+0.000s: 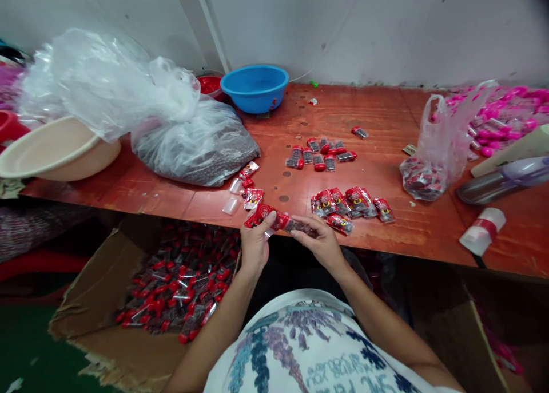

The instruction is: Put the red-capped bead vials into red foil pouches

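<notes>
My left hand (256,244) pinches a red printed packet (259,215) at the table's front edge, thumb on top. My right hand (319,238) has its fingers closed around a small clear container of dark beads (295,226), whose near end meets the packet. Whether the container is partly inside the packet I cannot tell. Just right of my right hand lie several filled red packets (343,202). Close to my left hand are a flat red packet (252,197) and small clear containers (230,204).
Several red-capped bead containers (319,154) lie mid-table. A large bag of dark beads (201,147), a cream basin (55,153) and a blue basin (255,87) stand left and back. A carton (94,307) of red-capped containers sits below. At right are a plastic bag (437,147) and a flask (501,181).
</notes>
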Demonstrator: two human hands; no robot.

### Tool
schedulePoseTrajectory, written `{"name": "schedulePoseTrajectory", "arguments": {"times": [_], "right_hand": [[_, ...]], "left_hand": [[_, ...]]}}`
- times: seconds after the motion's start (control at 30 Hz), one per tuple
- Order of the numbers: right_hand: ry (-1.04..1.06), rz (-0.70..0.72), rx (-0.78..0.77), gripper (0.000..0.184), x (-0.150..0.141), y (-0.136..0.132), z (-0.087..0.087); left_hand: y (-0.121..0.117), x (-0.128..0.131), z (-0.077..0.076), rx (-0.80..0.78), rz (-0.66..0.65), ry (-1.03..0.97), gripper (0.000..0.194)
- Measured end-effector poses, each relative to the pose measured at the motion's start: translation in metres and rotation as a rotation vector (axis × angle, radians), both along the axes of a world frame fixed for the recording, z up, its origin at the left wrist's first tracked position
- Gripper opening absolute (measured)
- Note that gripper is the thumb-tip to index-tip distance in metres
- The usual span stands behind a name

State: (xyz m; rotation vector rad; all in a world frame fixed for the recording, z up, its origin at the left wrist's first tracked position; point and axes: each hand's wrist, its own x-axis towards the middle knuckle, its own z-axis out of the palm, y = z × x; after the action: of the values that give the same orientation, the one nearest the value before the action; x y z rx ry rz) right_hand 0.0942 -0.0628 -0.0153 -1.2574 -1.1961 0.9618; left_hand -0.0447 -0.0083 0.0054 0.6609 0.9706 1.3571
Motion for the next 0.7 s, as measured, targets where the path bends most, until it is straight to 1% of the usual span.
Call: {"name": "schedulePoseTrajectory", "arguments": {"times": [0.13, 0.2, 0.3, 0.37, 0.47, 0.53, 0.6, 0.7], "right_hand": [[-0.037, -0.013, 0.019, 0.031, 0.002, 0.0, 0.003], [-0.072, -0.007, 0.051, 0.031, 0.002, -0.001, 0.006], [-0.072, -0.023, 0.064, 0.029, 0.002, -0.002, 0.006], [0.006, -0.013, 0.0, 0.026, 0.002, -0.002, 0.004], [0.182, 0.07, -0.14, 0.027, 0.004, 0.0, 0.0], [0.232, 0.106, -0.177, 0.028, 0.005, 0.001, -0.001], [0.167, 0.076, -0.132, 0.026, 0.006, 0.0, 0.001], [-0.029, -0.033, 0.003, 0.024, 0.006, -0.004, 0.004]], "left_hand": [[-0.003, -0.002, -0.001, -0.018, -0.129, 0.056, 0.034], [-0.005, -0.003, -0.003, -0.004, -0.138, 0.101, 0.04], [-0.005, -0.005, -0.003, 0.037, -0.128, 0.16, 0.039], [-0.003, -0.007, -0.001, 0.03, -0.168, 0.162, 0.042], [0.0, -0.01, 0.002, 0.007, -0.245, 0.13, 0.054], [0.0, -0.011, 0.003, 0.02, -0.257, 0.121, 0.058], [-0.002, -0.011, 0.003, 0.046, -0.247, 0.135, 0.059], [-0.006, -0.007, 0.002, 0.07, -0.2, 0.197, 0.058]]}}
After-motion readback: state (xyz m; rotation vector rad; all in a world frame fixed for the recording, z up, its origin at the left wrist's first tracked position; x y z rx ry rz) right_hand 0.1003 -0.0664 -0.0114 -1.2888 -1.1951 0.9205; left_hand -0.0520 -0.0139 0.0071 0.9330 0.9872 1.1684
